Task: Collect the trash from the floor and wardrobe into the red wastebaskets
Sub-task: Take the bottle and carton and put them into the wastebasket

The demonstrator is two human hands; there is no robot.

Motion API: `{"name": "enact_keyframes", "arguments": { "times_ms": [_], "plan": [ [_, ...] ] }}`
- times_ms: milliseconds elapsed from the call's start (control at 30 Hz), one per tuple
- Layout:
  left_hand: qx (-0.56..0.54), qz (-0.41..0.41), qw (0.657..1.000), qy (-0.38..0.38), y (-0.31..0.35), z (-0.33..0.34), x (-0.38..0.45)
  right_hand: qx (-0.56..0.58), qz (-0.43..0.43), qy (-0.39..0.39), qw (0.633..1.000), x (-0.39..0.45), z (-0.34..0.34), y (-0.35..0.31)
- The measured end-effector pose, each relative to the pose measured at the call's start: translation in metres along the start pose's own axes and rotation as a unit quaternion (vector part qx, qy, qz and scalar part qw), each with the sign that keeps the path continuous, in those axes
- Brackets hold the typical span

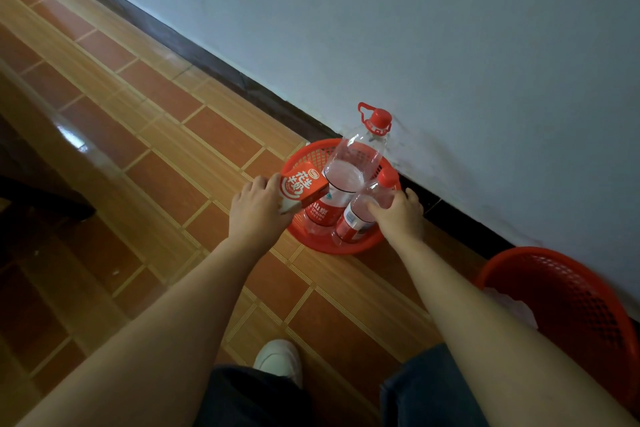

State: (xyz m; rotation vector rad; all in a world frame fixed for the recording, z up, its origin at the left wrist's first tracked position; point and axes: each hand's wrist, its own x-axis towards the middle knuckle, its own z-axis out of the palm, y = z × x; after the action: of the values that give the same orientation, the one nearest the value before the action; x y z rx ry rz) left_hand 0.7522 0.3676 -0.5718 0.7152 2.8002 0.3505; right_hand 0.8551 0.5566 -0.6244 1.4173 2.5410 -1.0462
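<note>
Two hands are loaded over the red wastebasket point(341, 246) at frame centre — my left hand point(256, 208) is closed around a red carton point(304, 189), my right hand point(401, 213) around a small bottle point(363, 210). Both items sit above the rim beside a big bottle point(349, 166) standing inside, long axes tilted toward the wall. Release looks straight down — equal reach. Another wastebasket point(568, 291) waits lower right.

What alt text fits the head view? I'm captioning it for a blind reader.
Two bare hands reach over a round red mesh wastebasket by a white wall: the left hand holds a red-and-white drink carton, the right hand a small clear plastic bottle, beside a large clear plastic bottle standing inside.
</note>
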Motion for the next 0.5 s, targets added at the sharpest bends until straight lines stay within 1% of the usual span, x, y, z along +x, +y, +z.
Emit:
{"name": "enact_keyframes", "arguments": {
  "times_ms": [100, 167, 267, 400, 500],
  "plan": [
    [0.006, 0.002, 1.0, 0.001, 0.0, 0.002, 0.002, -0.042, 0.007, -0.035, 0.999, -0.001, 0.005, 0.0],
    [0.009, 0.004, 1.0, 0.001, 0.0, 0.003, 0.003, -0.041, 0.017, -0.049, 0.998, -0.001, 0.009, 0.0],
    [0.009, 0.007, 1.0, -0.002, 0.0, 0.004, 0.004, -0.021, 0.021, -0.043, 0.999, -0.002, 0.01, 0.0],
    [0.008, 0.008, 1.0, -0.009, 0.002, 0.005, 0.007, -0.009, 0.005, -0.03, 1.0, -0.002, 0.002, 0.0],
    [0.014, 0.011, 1.0, -0.022, 0.005, 0.005, 0.007, 0.025, -0.015, -0.024, 0.999, -0.002, -0.005, -0.003]
  ]
}}
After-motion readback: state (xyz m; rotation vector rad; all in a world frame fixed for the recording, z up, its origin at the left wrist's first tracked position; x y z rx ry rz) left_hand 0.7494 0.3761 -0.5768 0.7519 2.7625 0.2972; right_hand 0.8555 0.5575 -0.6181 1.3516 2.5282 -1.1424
